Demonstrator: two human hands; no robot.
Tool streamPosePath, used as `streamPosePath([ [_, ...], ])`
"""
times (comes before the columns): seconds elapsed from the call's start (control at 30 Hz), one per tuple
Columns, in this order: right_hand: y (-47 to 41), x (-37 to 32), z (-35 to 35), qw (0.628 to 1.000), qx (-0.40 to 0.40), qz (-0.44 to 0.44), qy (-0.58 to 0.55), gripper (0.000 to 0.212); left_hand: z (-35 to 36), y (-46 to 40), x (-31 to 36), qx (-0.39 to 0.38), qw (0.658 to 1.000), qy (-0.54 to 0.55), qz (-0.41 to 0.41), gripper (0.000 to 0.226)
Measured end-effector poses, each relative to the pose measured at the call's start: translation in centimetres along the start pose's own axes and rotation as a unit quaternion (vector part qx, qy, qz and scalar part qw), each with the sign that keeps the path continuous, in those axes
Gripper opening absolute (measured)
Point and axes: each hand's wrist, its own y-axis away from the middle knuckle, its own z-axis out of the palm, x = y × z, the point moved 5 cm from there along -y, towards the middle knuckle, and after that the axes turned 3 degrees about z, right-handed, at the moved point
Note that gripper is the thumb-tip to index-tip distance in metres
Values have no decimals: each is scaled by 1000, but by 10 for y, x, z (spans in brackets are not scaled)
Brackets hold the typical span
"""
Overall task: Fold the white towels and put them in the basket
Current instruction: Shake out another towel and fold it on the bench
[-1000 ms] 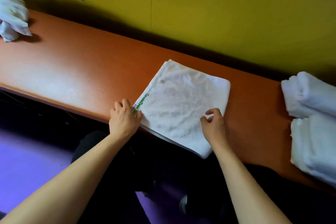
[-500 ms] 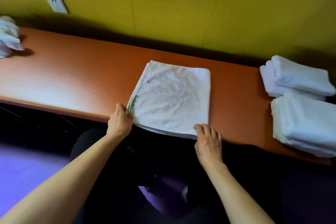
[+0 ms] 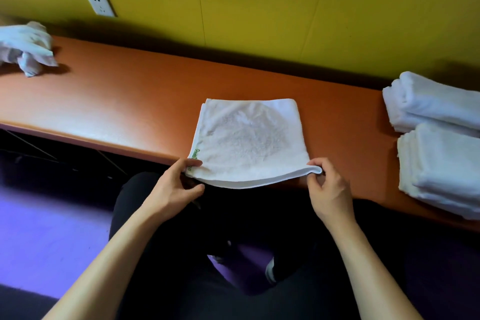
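A white towel, folded into a square with green lettering on its left hem, lies on the orange table, its near edge overhanging the table's front. My left hand pinches the towel's near left corner. My right hand pinches the near right corner, which is lifted slightly. No basket is in view.
Two stacks of folded white towels sit at the table's right end. A crumpled white towel lies at the far left. A yellow wall with a white socket runs behind the table. My dark-clothed legs are below the table edge.
The towel has been turned square to the table edge. Both hands moved from resting on its near edge to gripping its two near corners, lifting that edge a little.
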Motion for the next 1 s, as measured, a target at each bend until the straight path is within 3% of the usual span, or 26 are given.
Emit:
streamPosePath([
  [0.23,-12,11,-9,992,48,30,-114,22,-17,-1,8,134,988,-54,59,11],
  [0.33,-36,20,-1,987,65,58,-132,21,-18,-26,7,146,988,-1,41,3],
  [0.43,-70,26,14,988,63,75,-121,16,-13,-62,6,140,989,39,24,22],
  [0.57,-118,28,32,989,65,64,-114,17,-10,-113,10,182,983,-5,18,42],
  [0.8,-186,28,62,993,55,57,-93,13,-9,-190,4,222,972,-69,20,43],
  [1.0,-201,29,89,995,4,99,-3,29,5,-216,-10,207,973,-93,-36,36],
])
